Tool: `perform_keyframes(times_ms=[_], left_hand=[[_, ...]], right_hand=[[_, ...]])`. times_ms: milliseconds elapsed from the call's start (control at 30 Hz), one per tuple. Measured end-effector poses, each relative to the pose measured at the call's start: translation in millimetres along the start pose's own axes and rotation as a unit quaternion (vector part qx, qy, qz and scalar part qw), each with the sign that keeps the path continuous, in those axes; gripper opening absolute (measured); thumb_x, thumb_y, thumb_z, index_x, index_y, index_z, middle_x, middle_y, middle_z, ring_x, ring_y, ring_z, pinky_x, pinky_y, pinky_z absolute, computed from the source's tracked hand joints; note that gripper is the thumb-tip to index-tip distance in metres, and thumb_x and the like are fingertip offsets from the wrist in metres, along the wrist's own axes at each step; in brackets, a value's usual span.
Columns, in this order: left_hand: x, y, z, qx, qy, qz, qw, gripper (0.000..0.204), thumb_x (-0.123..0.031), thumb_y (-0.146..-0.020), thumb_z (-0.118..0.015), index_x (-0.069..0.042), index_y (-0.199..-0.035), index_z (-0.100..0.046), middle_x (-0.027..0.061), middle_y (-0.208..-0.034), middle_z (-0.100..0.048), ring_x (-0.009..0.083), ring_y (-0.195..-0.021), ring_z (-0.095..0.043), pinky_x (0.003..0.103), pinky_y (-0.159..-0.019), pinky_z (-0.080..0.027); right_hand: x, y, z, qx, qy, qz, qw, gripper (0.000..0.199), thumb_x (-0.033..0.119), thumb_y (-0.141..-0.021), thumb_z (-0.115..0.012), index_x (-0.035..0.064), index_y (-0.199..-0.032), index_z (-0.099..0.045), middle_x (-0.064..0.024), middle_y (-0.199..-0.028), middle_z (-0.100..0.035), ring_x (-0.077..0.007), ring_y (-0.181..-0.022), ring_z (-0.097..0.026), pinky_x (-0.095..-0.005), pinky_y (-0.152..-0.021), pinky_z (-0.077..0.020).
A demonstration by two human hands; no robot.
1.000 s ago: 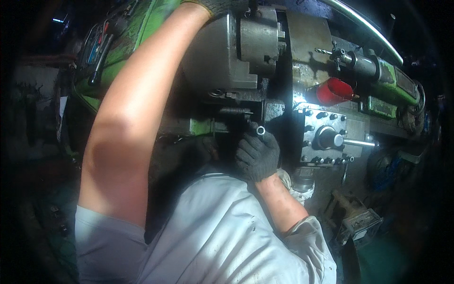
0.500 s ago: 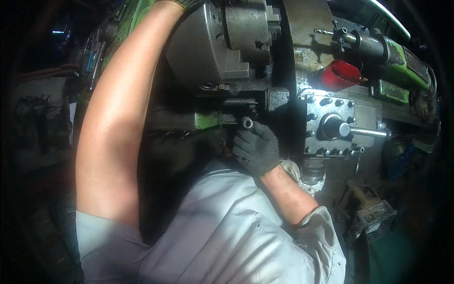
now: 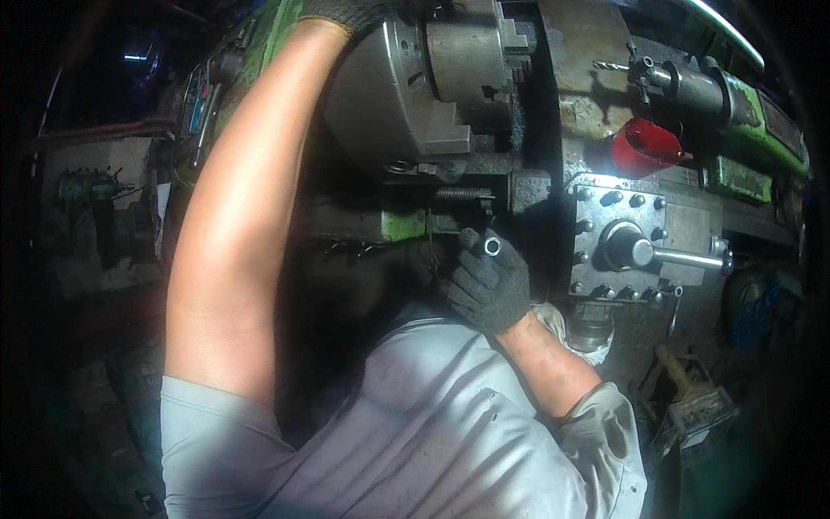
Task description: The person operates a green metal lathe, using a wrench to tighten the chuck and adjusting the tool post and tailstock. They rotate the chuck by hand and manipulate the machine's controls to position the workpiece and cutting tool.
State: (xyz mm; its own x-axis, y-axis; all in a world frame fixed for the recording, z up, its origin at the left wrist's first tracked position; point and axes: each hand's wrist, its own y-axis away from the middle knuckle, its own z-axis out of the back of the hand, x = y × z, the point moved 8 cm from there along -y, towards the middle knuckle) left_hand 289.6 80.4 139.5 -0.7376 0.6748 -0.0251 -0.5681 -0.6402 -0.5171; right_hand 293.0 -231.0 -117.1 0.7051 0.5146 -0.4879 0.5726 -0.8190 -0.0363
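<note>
My right hand (image 3: 490, 290), in a dark grey glove, is closed around a metal piece with a bright, hollow round end (image 3: 492, 247). The rest of that piece is hidden in the fingers, so its exact kind does not show. Just beyond this hand lies a coil spring (image 3: 462, 194) on the lathe. My left arm stretches up to the large lathe chuck (image 3: 367, 95) with its stepped jaws. At the top edge my gloved left hand (image 3: 346, 12) is by the chuck's far left side; its fingers are cut off or hidden.
Right of the chuck stands a square tool post (image 3: 596, 216) with bolts and a long handle (image 3: 687, 258). Behind it sits a red cup (image 3: 644, 149). A drill bit (image 3: 610, 66) points left from the tailstock (image 3: 692, 86). A metal stand (image 3: 692, 406) is at the lower right.
The whole view has shifted, so the machine appears farther right and lower. My right hand has come slightly right and nearer with the metal piece. The left hand stays by the chuck.
</note>
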Motion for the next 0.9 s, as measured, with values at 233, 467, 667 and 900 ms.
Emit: perform_keyframes(times_ms=[233,467,667,900], left_hand=[[1.4,0.6,-0.8,-0.011,-0.01,-0.01,1.0,0.043,-0.045,-0.102,-0.057,-0.005,-0.088,-0.067,0.0255,-0.085,-0.067,0.0462,-0.085,-0.067,0.052,-0.074,-0.05],[-2.3,-2.5,-2.1,0.014,-0.038,0.005,0.999,0.045,-0.046,-0.102,-0.054,-0.004,-0.089,-0.064,0.0273,-0.087,-0.065,0.0483,-0.088,-0.066,0.053,-0.074,-0.049],[-0.5,-0.5,-0.6,0.009,-0.059,0.007,0.998,0.044,-0.045,-0.102,-0.055,-0.004,-0.089,-0.063,0.0279,-0.088,-0.064,0.049,-0.09,-0.065,0.054,-0.075,-0.048],[-6.5,-6.1,-10.8,0.022,-0.038,0.014,0.999,0.042,-0.043,-0.104,-0.054,-0.004,-0.091,-0.063,0.0276,-0.089,-0.064,0.0484,-0.091,-0.065,0.054,-0.075,-0.048]], right_hand=[[9.3,4.5,5.5,-0.012,0.025,0.003,1.0,0.031,0.038,-0.11,-0.047,0.0094,-0.109,-0.06,-0.0042,-0.071,-0.052,-0.018,-0.055,-0.046,-0.0339,-0.052,-0.0391],[54.2,21.7,5.6,-0.238,0.493,0.116,0.829,0.025,0.017,-0.094,-0.075,0.0047,-0.115,-0.068,-0.0021,-0.081,-0.062,-0.0111,-0.068,-0.057,-0.0297,-0.063,-0.0495],[65.2,25.2,-18.6,-0.213,0.751,0.195,0.594,0.03,0.015,-0.087,-0.081,0.003,-0.114,-0.073,-0.0041,-0.098,-0.07,-0.0154,-0.086,-0.063,-0.0316,-0.08,-0.0532],[64.8,20.9,-17.4,-0.209,0.776,0.2,0.56,0.034,0.017,-0.087,-0.081,0.003,-0.118,-0.073,-0.014,-0.105,-0.073,-0.0224,-0.093,-0.07,-0.035,-0.084,-0.0556]])
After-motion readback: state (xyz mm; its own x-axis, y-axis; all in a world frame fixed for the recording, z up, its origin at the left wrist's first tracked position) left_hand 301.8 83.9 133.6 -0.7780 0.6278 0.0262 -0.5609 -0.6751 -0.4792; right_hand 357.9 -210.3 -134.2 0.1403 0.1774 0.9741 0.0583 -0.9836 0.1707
